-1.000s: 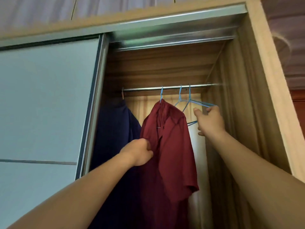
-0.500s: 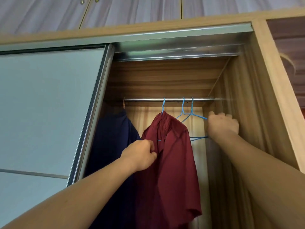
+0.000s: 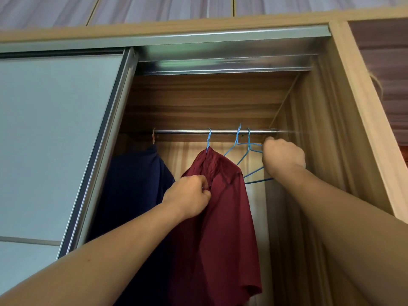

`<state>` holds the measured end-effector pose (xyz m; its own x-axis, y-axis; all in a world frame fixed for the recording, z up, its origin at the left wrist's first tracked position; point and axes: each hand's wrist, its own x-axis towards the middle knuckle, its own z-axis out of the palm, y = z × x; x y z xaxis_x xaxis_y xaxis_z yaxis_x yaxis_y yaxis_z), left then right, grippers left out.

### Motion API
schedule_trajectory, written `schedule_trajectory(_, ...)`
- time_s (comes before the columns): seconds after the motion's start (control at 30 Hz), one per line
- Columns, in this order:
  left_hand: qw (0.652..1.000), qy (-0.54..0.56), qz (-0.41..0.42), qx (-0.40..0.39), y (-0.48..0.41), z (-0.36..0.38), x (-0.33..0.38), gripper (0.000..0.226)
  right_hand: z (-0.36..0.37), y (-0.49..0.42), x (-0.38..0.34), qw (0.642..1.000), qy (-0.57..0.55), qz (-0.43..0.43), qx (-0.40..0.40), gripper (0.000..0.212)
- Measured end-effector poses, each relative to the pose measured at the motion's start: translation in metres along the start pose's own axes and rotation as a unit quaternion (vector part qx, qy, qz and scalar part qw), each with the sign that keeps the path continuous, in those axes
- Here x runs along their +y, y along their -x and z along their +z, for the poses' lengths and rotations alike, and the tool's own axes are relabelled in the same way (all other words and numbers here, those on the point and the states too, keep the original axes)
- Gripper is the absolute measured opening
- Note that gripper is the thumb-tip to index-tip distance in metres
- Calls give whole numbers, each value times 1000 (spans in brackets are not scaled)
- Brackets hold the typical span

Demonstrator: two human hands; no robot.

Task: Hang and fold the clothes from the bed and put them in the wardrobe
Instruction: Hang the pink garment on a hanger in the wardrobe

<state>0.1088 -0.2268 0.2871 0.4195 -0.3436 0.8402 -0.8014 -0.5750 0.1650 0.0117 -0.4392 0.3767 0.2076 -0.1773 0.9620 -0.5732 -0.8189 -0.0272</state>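
Observation:
A dark red shirt [image 3: 223,213] hangs on a blue wire hanger from the metal rail [image 3: 187,131] inside the open wardrobe. My left hand [image 3: 187,195] pinches the shirt's front edge at chest height. To its right two empty blue wire hangers [image 3: 245,155] hang on the rail. My right hand [image 3: 283,156] is curled round the right ends of those hangers, close to the wardrobe's right wall. A navy garment [image 3: 136,184] hangs at the left end of the rail, partly behind the door.
The grey sliding door [image 3: 55,140] covers the left half of the wardrobe. The wooden right side wall [image 3: 320,162] stands right beside my right hand. A metal door track [image 3: 220,60] runs overhead. Bare rail shows between the navy garment and the red shirt.
My right hand has gone up and to the right with the empty hangers, towards the rail's right end. The left hand keeps its hold on the red shirt. The camera has tilted up.

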Motion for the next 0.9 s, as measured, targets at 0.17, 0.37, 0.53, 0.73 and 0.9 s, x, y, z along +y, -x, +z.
schedule_trajectory(0.17, 1000, 4, 7, 9, 0, -2, 5, 20, -15, -5, -2, 1000, 3, -1, 15, 29)
schedule_trajectory(0.37, 999, 22, 14, 21, 3, -10, 9, 17, -31, -9, -2, 1000, -3, -7, 23, 28)
schedule_trajectory(0.53, 995, 86, 22, 42, 13, -5, 19, 17, -52, 2, 1, 998, 23, -25, 50, 27)
schedule_trajectory(0.73, 962, 261, 43, 72, 34, 22, 46, 18, -115, 16, -5, 991, 63, -65, 94, 24)
schedule_trajectory(0.9, 897, 440, 6, 31, 54, 49, 70, 28, -162, 38, -8, 986, 54, -90, 129, 11)
